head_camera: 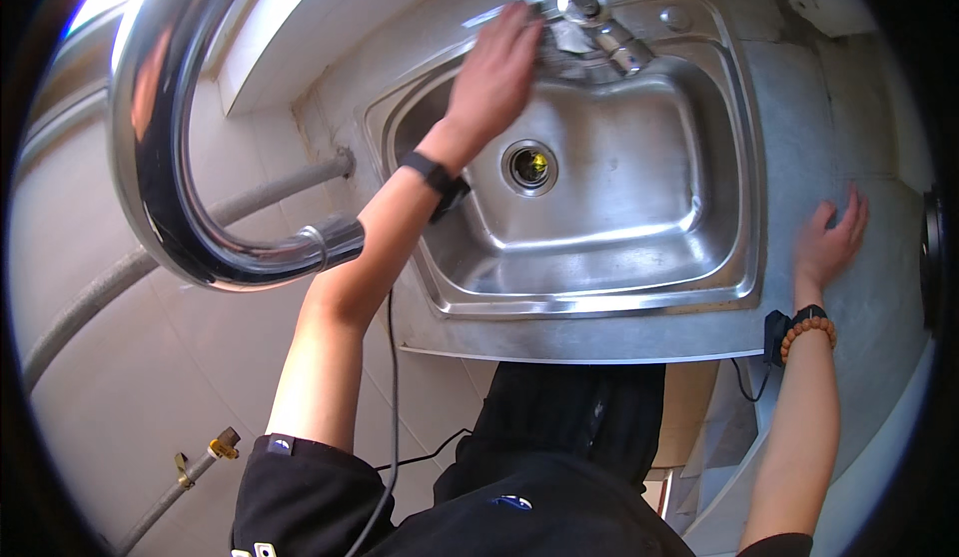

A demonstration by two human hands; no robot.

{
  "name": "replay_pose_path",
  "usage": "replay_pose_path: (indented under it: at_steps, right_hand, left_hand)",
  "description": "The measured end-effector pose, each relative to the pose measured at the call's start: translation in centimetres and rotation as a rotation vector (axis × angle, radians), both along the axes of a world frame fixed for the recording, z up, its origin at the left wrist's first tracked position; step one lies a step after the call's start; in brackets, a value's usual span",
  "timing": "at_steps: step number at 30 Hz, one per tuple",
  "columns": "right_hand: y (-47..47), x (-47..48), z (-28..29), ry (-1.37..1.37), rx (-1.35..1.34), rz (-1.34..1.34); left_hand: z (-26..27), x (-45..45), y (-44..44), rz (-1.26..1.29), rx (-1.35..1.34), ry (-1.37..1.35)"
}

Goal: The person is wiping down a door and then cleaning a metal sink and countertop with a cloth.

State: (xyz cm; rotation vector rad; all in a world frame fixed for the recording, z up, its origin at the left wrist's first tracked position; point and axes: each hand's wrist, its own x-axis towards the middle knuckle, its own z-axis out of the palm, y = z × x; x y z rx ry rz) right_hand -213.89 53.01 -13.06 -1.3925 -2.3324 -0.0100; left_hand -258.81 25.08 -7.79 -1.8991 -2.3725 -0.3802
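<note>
My left hand (498, 70) reaches over the back left rim of a stainless steel sink (749, 257), its fingers together and slightly blurred. The palm faces away, so what it may hold is hidden. Just right of the fingertips, a greyish item with a white patch (573, 36) lies on the sink's back ledge, too blurred to name. A chrome faucet (625, 49) rises beside it. Over on the grey countertop, my right hand (828, 242) rests to the right of the sink, holding nothing, with its fingers apart.
Something yellow sits in the sink drain (530, 168). A large curved chrome pipe (161, 145) crosses the left foreground near my left forearm. Behind it, a grey pipe (277, 190) meets the wall. A black cable (393, 392) hangs along my left side.
</note>
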Motion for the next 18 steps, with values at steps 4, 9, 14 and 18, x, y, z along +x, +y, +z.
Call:
replay_pose_path:
  at_steps: [4, 9, 14, 18]
  right_hand:
    - [0.7, 0.4, -0.4, 0.011, -0.026, -0.008]
    - [0.7, 1.4, 0.2, -0.012, 0.004, 0.001]
    - [-0.4, -0.9, 0.2, -0.013, -0.008, -0.005]
    - [0.8, 0.9, 0.6, -0.062, 0.004, -0.080]
  left_hand:
    - [-0.2, 1.9, 2.9, -0.025, 0.122, -0.024]
    - [0.6, -0.5, 1.3, -0.093, 0.128, -0.015]
    - [1.3, -5.1, -12.8, 0.208, -0.080, 0.020]
    - [1.5, -4.9, -19.9, 0.484, -0.101, -0.215]
